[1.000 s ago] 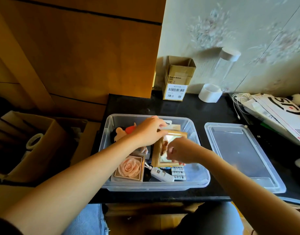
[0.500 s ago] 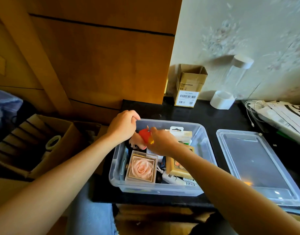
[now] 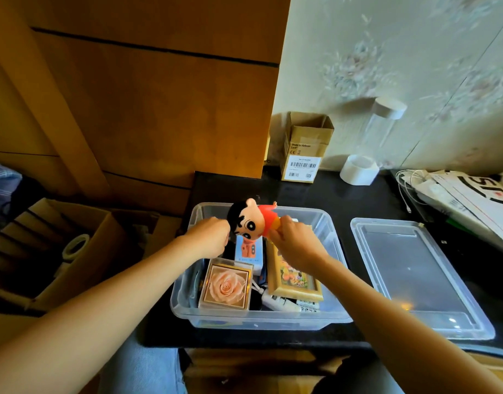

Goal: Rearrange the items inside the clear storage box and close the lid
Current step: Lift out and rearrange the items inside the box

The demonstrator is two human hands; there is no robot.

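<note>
fingers first: the right hand (image 3: 294, 240) has its fingers curled round the lower body of a cartoon boy figurine with black hair and a red shirt (image 3: 251, 217), holding it lifted above the far part of the box, head tipped to the left. the left hand (image 3: 209, 237) sits just left of the figurine's head with its fingers curled in a loose fist — whether it pinches anything i cannot tell, since the fingertips are hidden.

below them, the clear plastic storage box (image 3: 261, 319) stands on the dark tabletop (image 3: 324, 191) near the front edge. inside, a square gift box with a peach rose under a clear top (image 3: 226, 284) lies at the near left, a gold-framed picture (image 3: 293, 277) lies to its right, a pale blue carton printed with an orange figure (image 3: 249, 251) sits just beyond the rose, and a white gadget with some small packs (image 3: 284, 302) lies at the near wall.

the clear plastic lid (image 3: 415, 277) lies flat on the tabletop to the right of the box, apart from it.

judging by this, the rearranging is mid-way — the figurine has yet to be set in place among the other items, and the lid is not yet on, so closing is all still to do.
</note>
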